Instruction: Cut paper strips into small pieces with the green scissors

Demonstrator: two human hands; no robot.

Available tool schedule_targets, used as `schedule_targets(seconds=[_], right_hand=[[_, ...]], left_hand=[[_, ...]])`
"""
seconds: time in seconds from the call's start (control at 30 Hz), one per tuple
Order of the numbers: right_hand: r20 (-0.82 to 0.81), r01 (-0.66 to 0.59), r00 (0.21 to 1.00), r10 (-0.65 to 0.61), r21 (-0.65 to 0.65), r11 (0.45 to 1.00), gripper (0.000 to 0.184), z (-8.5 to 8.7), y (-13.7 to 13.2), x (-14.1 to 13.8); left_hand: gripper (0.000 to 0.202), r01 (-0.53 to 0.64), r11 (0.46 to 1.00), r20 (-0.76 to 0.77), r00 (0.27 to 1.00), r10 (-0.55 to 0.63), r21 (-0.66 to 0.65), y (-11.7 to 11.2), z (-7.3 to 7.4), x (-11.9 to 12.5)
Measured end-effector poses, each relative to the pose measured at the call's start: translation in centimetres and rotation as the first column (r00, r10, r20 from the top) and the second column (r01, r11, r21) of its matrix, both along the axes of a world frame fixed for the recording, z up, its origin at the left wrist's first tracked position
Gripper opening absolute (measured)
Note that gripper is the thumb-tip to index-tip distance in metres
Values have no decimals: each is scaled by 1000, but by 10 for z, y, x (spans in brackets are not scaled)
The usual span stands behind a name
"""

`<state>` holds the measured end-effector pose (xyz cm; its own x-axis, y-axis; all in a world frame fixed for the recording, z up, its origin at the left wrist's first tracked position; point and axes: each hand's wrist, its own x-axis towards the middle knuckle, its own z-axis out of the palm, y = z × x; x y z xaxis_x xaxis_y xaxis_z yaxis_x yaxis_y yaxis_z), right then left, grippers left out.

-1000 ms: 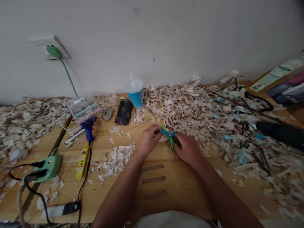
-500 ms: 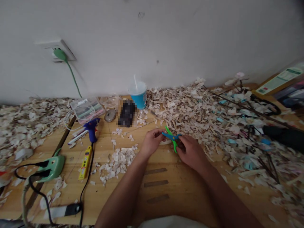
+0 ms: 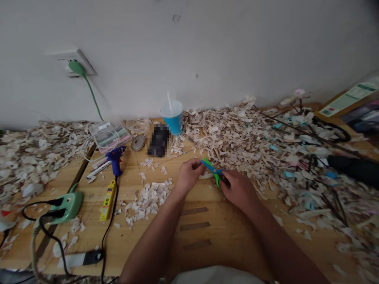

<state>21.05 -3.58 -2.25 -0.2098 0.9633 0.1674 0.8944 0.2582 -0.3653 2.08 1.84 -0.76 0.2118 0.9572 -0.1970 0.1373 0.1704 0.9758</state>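
Observation:
Blue and green scissors (image 3: pixel 215 171) are in my right hand (image 3: pixel 239 189), its fingers closed round the handle end. Their blades point away and to the left, a narrow gap between them. My left hand (image 3: pixel 188 174) is closed in a pinch at the blade tips; whatever is between its fingertips is too small to make out. Under the scissors, a pale scrap lies on the wooden table (image 3: pixel 225 228). Beside my left forearm is a small heap of whitish cut pieces (image 3: pixel 151 199).
Piles of pale scraps (image 3: pixel 231 134) spread along the wall and over the right side, with dark twigs (image 3: pixel 322 138) among them. A blue cup (image 3: pixel 174 120) stands at the back. Leftward lie a glue gun (image 3: pixel 116 161), a yellow box cutter pack (image 3: pixel 107 200) and a green power strip (image 3: pixel 69 207).
The scissor blades have come closer together, and their tips have swung a little leftward to my left fingertips. My left hand has barely moved.

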Motion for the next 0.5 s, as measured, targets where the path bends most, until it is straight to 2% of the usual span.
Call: schedule_targets(seconds=[0.1,0.17,0.23,0.3,0.33,0.4,0.43,0.5], right_hand=[[-102,105,990,-100,48,993,13,-2,-1,1],[-292,229,936,-195,89,969,14,0,-3,2],[-527,370,811,-256,122,921,16,2,-5,4],[-704,492,663,-254,154,857,20,5,-7,5],[-761,535,604,-237,166,829,23,6,-8,6],[-820,570,536,-198,178,802,26,7,-8,7],[-833,566,521,-184,176,805,28,8,-8,7],[-844,546,508,-169,164,822,30,9,-8,8]], left_hand=[[26,10,1000,-66,998,-12,-28,-1,0,3],[26,20,1000,-149,989,-21,-9,-3,7,4],[23,37,995,-258,966,-12,93,-10,21,-2],[18,39,960,-379,923,71,276,-21,38,-16],[18,48,927,-452,881,136,373,-29,46,-26],[18,59,848,-598,735,321,527,-46,58,-51],[18,86,821,-652,657,379,564,-55,61,-66],[16,168,813,-736,553,390,557,-73,60,-95]])
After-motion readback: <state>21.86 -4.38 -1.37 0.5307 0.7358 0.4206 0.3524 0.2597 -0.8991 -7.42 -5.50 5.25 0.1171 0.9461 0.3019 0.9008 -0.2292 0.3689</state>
